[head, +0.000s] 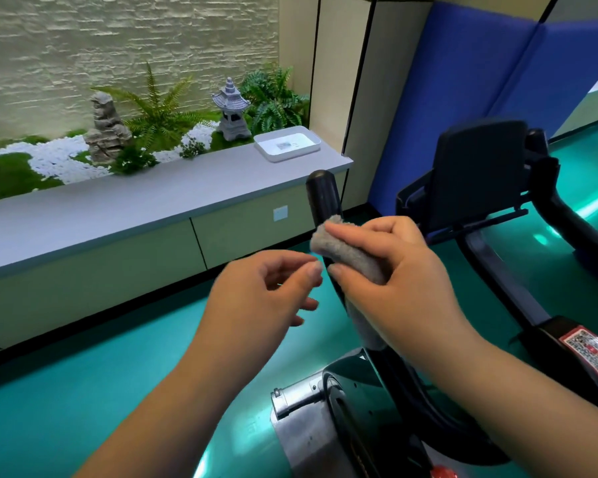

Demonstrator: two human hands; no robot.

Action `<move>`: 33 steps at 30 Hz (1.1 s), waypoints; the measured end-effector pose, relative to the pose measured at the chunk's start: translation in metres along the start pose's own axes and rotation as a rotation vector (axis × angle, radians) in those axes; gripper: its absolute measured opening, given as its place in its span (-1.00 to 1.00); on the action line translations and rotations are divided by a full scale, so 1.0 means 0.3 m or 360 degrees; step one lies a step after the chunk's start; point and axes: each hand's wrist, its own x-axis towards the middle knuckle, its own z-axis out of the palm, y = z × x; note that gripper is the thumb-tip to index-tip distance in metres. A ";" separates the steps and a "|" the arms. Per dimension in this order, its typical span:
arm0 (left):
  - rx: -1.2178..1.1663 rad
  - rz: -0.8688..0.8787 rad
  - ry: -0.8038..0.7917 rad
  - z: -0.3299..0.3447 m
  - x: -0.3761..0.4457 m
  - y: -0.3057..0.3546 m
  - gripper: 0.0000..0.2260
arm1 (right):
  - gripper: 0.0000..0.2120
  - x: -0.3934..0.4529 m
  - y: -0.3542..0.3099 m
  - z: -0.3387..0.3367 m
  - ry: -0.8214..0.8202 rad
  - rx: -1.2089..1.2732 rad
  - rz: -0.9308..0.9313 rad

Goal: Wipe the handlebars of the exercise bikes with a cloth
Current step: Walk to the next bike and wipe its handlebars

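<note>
A black upright handlebar (321, 193) of the exercise bike rises in the middle of the head view. A grey cloth (346, 250) is wrapped around the bar below its rounded top. My right hand (394, 270) grips the cloth against the bar, thumb and fingers closed over it. A strip of the cloth hangs down along the bar under my wrist. My left hand (266, 291) hovers just left of the bar, fingers loosely curled and apart, holding nothing. The bike's black console (477, 167) stands to the right.
A grey ledge (152, 201) with a white tray (287, 143) runs along the left, backed by a small rock garden with ferns and a stone lantern (231, 110). Blue wall padding (463, 81) stands behind the bike. The bike's metal flywheel housing (304, 426) is below. The floor is teal.
</note>
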 end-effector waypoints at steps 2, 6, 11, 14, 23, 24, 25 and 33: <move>-0.0113 0.0047 0.0008 0.015 -0.008 0.001 -0.87 | -0.58 -0.014 -0.016 0.022 -0.0131 0.0119 0.0020; -0.0248 0.0094 0.0266 0.039 -0.013 -0.019 -0.82 | -0.45 -0.014 -0.008 0.036 -0.0366 0.0464 0.0143; -0.0398 -0.0022 0.0351 0.059 -0.003 -0.028 -0.78 | -0.41 0.018 0.021 0.026 -0.0494 0.0496 0.0161; -0.0555 -0.0109 0.0354 0.056 0.028 -0.029 -0.76 | -0.48 0.050 0.025 0.001 -0.0256 0.0080 -0.0090; -0.0590 0.0154 0.0626 0.151 0.236 -0.036 -0.68 | -0.48 0.158 0.063 -0.005 -0.0089 -0.0101 -0.0040; -0.0618 0.0153 0.0648 0.165 0.240 -0.043 -0.68 | -0.49 0.164 0.071 -0.004 -0.0094 -0.0101 -0.0042; -0.0660 0.0142 0.0668 0.176 0.235 -0.056 -0.68 | -0.49 0.166 0.079 -0.004 -0.0097 -0.0089 -0.0038; -0.0900 0.0081 0.0723 0.183 0.257 -0.071 -0.71 | -0.43 0.159 0.107 0.001 -0.0080 0.0002 -0.0072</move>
